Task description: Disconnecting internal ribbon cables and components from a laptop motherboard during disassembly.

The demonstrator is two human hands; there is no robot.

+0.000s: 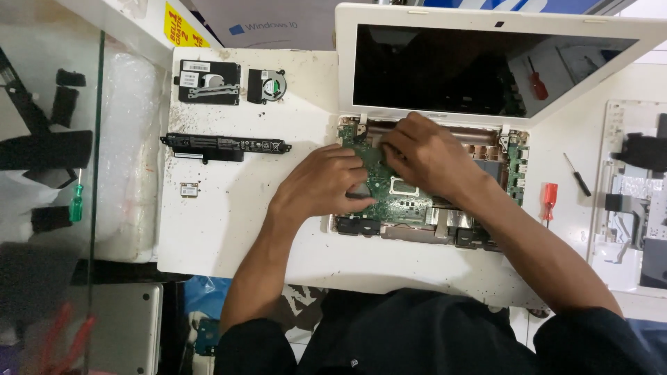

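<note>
An opened white laptop (347, 42) lies on the white table (229, 229), its dark screen tilted back and its base uncovered. A green circuit board (410, 205) fills the base. My left hand (323, 184) curls over the board's left part, thumb below and fingers above. My right hand (427, 154) reaches across from the right, its fingertips pressed down on the board's upper left near the hinge. The two hands touch each other there. What lies under the fingers is hidden.
Removed parts lie to the left: a hard drive (208, 82), a small fan (266, 85), a long black battery (226, 146), a tiny card (188, 189). Right of the laptop are a red screwdriver (549, 198), a black one (577, 173) and a white keyboard cover (629, 208). A green screwdriver (75, 205) lies far left.
</note>
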